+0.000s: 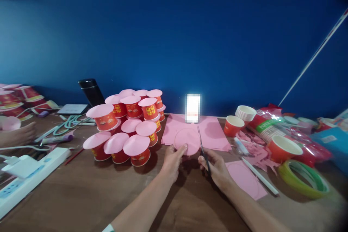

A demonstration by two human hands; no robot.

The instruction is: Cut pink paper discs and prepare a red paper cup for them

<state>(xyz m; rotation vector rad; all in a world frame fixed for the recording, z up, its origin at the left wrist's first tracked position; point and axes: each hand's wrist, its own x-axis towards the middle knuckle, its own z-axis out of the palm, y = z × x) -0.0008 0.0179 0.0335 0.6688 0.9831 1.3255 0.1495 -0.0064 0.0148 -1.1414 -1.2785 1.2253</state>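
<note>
Between the thumb and fingers of my left hand (173, 161) is a pink paper circle (190, 139), held by its lower left edge. My right hand (214, 166) grips a pair of dark-handled scissors (201, 143), whose blades point away from me along the circle's right edge. Whether the blades touch the paper I cannot tell. Behind the circle lies a stack of pink paper sheets (170, 130). Right of my right hand rests a pink square (246, 179) with a drawn circle, a white pen (261, 177) lying over its edge.
Red paper cups (104, 122) topped with pink discs stand stacked at left. At right are an orange cup (285, 149), tape rolls (303, 179), a glue stick (241, 146) and pink scraps (262, 152). A power strip (51, 157) and another person's hand (19, 136) are far left.
</note>
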